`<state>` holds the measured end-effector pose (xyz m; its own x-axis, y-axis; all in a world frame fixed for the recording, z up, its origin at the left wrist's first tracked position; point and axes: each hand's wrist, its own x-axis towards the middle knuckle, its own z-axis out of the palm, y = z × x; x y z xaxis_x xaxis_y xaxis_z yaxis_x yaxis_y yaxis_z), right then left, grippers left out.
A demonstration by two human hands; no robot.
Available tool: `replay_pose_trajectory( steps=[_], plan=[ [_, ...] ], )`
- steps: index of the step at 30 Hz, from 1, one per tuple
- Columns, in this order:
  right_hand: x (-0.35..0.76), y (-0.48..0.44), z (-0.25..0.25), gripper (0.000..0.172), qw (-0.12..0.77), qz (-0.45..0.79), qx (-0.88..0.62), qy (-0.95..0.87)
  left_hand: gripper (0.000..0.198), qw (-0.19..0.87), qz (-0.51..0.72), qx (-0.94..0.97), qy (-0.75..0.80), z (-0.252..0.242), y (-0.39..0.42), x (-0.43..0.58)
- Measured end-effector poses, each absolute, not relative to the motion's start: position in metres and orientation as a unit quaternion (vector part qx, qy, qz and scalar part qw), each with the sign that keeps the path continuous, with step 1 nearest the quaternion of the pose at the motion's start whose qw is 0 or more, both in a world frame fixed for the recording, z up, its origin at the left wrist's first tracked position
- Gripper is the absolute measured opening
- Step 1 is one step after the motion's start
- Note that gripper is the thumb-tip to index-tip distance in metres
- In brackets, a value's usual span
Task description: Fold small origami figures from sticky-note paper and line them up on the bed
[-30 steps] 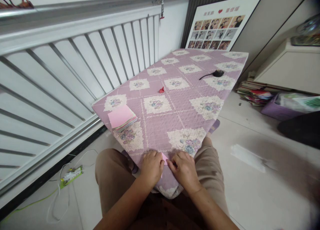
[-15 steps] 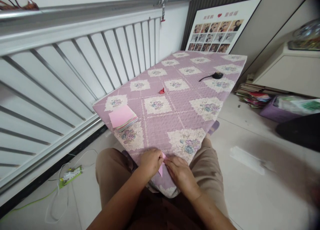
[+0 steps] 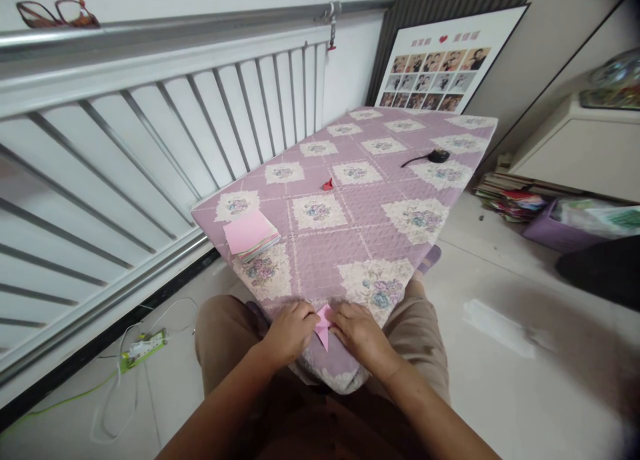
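I view remotely: left hand (image 3: 291,329), right hand (image 3: 361,333) grip pink folded paper (image 3: 325,318) from 2 sides, probably to steady creases; paper stack (image 3: 251,233) apart on desk (image 3: 317,263), likely for room.

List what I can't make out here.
All in the head view:
Folded pink paper: side corners hidden by left hand and right hand.
Paper stack: lower sheets mostly covered by its pink top sheet.
Red object: too small to tell its exact shape.
Black object at far right: cut off by the picture's edge.
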<state>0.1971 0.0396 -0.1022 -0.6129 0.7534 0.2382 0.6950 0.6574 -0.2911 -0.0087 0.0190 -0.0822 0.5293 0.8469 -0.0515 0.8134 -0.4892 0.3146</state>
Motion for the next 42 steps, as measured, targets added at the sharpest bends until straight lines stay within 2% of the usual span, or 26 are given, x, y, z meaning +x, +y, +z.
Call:
replay_pose_trajectory(
  steps=[7, 14, 18, 21, 25, 28, 35, 42],
  plan=[
    [0.196, 0.035, -0.100, 0.026, 0.175, 0.115, -0.417, -0.885, 0.017, 0.094, 0.060, 0.869, 0.483, -0.097, 0.022, -0.007],
    [0.188, 0.031, -0.105, 0.018, 0.204, 0.055, -0.425, -0.880, 0.022, 0.105, 0.108, 0.847, 0.510, -0.099, 0.023, -0.005],
    [0.188, 0.032, -0.091, 0.020, 0.234, 0.082, -0.414, -0.876, 0.020, 0.190, 0.210, 0.796, 0.535, -0.082, 0.024, -0.004],
    [0.190, 0.034, -0.074, 0.022, 0.249, 0.200, -0.414, -0.853, 0.018, 0.292, 0.270, 0.733, 0.551, -0.067, 0.027, -0.004],
    [0.189, 0.038, -0.067, 0.018, 0.239, 0.360, -0.432, -0.792, 0.018, 0.410, 0.238, 0.686, 0.552, -0.065, 0.034, -0.007],
    [0.187, 0.041, -0.077, 0.017, 0.203, 0.359, -0.455, -0.789, 0.019, 0.382, 0.186, 0.709, 0.563, -0.077, 0.038, -0.007],
    [0.184, 0.042, -0.090, 0.017, 0.159, 0.234, -0.495, -0.822, 0.016, 0.244, 0.109, 0.778, 0.568, -0.085, 0.044, -0.001],
    [0.185, 0.045, -0.089, 0.014, 0.149, 0.216, -0.498, -0.826, 0.015, 0.241, 0.079, 0.791, 0.556, -0.082, 0.051, 0.002]
  ],
)
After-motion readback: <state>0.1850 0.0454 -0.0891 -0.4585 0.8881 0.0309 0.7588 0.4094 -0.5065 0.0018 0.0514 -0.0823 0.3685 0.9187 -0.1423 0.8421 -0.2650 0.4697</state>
